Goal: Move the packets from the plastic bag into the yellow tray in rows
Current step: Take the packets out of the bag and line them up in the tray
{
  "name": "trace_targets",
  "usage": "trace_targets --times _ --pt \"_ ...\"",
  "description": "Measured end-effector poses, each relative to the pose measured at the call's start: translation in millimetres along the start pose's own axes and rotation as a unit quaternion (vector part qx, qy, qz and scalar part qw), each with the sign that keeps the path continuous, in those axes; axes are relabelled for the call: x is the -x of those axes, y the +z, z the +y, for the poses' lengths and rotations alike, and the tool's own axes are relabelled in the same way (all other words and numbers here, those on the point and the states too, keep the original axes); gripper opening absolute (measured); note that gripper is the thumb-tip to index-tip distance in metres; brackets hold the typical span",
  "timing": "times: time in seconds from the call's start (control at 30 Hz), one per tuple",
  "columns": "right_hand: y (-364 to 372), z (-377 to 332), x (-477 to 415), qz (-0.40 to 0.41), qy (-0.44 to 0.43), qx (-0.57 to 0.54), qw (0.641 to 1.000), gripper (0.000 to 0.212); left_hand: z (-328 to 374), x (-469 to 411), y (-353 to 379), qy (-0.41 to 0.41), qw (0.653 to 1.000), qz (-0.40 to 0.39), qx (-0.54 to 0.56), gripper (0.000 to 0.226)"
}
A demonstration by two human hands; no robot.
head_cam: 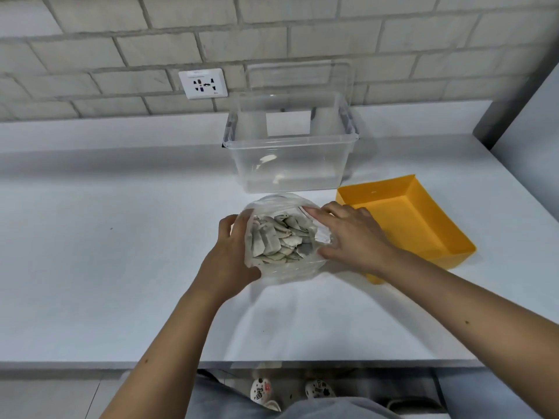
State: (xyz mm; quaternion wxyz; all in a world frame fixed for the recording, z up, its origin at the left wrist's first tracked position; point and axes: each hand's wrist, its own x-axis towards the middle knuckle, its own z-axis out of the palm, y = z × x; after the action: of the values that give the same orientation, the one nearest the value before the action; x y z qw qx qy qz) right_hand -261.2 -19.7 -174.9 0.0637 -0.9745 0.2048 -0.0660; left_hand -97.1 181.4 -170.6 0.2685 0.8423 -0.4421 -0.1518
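A clear plastic bag (pixel 281 204) stands open on the white table, filled with several grey-white packets (pixel 281 237). My left hand (pixel 230 255) grips the bag's left side, fingers curled round the plastic. My right hand (pixel 351 234) holds the bag's right rim, thumb and fingers spread against the plastic. The yellow tray (pixel 429 228) sits just right of the bag, partly behind my right hand, with nothing visible inside it.
A clear plastic storage box (pixel 290 164) stands behind the bag, its lid propped against the brick wall. A wall socket (pixel 202 83) is at the back left. The table's front edge (pixel 242 362) runs near my body.
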Motion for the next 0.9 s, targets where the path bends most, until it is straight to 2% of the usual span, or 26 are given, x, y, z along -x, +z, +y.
trace_targets --times 0.13,0.2,0.3,0.37,0.43,0.5,0.6,0.73,0.9 --pt "11.7 -11.3 5.4 0.016 0.013 -0.080 0.997 0.083 -2.1 -5.0 -2.7 -0.012 1.000 0.011 -0.026 0.111" --pt "15.7 -13.0 4.7 0.016 0.012 -0.085 0.996 0.080 -3.3 -5.2 -5.2 -0.013 0.999 0.016 -0.032 0.111" --pt "18.7 -17.0 1.4 0.033 0.029 -0.104 0.994 0.074 -4.3 -2.1 -5.7 -0.012 0.999 0.033 -0.016 0.097" --pt "18.7 -22.5 0.3 0.079 0.045 -0.141 0.986 0.067 -2.7 2.8 -4.0 0.025 0.991 0.129 -0.032 0.069" --pt "17.9 -28.3 -0.2 0.132 0.046 -0.154 0.978 0.056 3.5 9.3 2.5 0.079 0.953 0.257 -0.140 0.039" --pt "17.7 -34.3 -1.4 0.174 0.039 -0.143 0.973 0.046 8.8 10.7 14.5 0.111 0.914 0.311 -0.236 0.018" --pt "17.9 -44.0 -3.4 0.186 0.035 -0.151 0.970 0.036 11.2 3.3 31.7 0.112 0.901 0.281 -0.310 0.009" --pt "16.9 -48.9 0.7 0.191 0.047 -0.158 0.968 0.030 12.9 -10.0 41.4 0.079 0.903 0.224 -0.357 0.013" --pt "11.2 -46.6 7.8 0.196 0.056 -0.161 0.966 0.026 14.2 -13.8 35.3 0.063 0.913 0.224 -0.335 0.013"
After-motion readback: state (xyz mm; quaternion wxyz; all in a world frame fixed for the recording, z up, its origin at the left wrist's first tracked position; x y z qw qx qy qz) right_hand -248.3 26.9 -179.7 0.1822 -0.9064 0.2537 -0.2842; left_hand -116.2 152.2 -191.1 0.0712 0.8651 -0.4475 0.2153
